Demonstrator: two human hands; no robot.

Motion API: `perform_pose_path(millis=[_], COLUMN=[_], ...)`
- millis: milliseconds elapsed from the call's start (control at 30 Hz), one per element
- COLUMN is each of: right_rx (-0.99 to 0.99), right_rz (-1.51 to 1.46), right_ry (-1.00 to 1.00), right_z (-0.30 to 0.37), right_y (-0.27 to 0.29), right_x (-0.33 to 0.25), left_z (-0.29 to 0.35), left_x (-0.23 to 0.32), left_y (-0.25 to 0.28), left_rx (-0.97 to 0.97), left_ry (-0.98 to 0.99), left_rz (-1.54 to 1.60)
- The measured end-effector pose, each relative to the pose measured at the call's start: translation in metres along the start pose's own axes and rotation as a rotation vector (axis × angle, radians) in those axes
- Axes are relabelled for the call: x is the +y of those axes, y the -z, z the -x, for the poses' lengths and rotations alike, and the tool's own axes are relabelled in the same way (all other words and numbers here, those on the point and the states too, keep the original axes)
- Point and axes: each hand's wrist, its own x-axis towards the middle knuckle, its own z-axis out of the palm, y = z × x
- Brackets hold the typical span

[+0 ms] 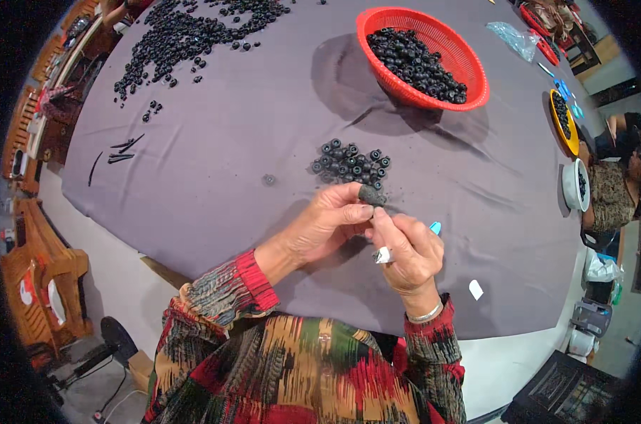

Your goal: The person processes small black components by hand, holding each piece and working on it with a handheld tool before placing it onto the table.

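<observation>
Over the near middle of the table my left hand (327, 219) is closed in a pinch, a dark grey covering (372, 196) on its index fingertip. My right hand (411, 253) meets it there, fingers bent and pressed together, with white tape (382, 255) round one finger. Whatever small piece lies between the fingertips is hidden. A blue end (435, 227) juts out beside my right hand; whether the hand grips it I cannot tell. Just beyond my fingers sits a small heap of round black parts (352, 164) with holes in their ends.
A red plastic basket (476, 74) full of similar black parts stands at the far right. Many more (186, 42) spread at the far left, near thin black strips (122, 157). A white scrap (476, 289) lies right. Along the right edge are an orange dish (555, 113) and a white bowl (569, 187).
</observation>
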Motion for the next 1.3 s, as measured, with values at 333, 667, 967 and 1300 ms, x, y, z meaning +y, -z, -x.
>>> perform_pose_path(millis=[333,667,967,1300], right_rx=[-0.083,-0.235,-0.264,-0.304], right_rz=[0.029,-0.169,-0.114,-0.092], right_ry=[-0.07,-0.271,-0.313,-0.338], right_z=[-0.009,-0.017,-0.016,-0.018], right_y=[0.011,0.017,0.018,0.02], right_x=[-0.004,0.002,0.002,0.0], left_z=[0.002,-0.001,-0.003,-0.003], left_x=[0.001,-0.002,-0.005,-0.005], left_y=[0.004,0.007,0.007,0.01], left_rx=[0.06,-0.001,0.033,0.052], left_ry=[-0.02,-0.034,0.019,0.031], left_rz=[0.061,0.08,0.113,0.087])
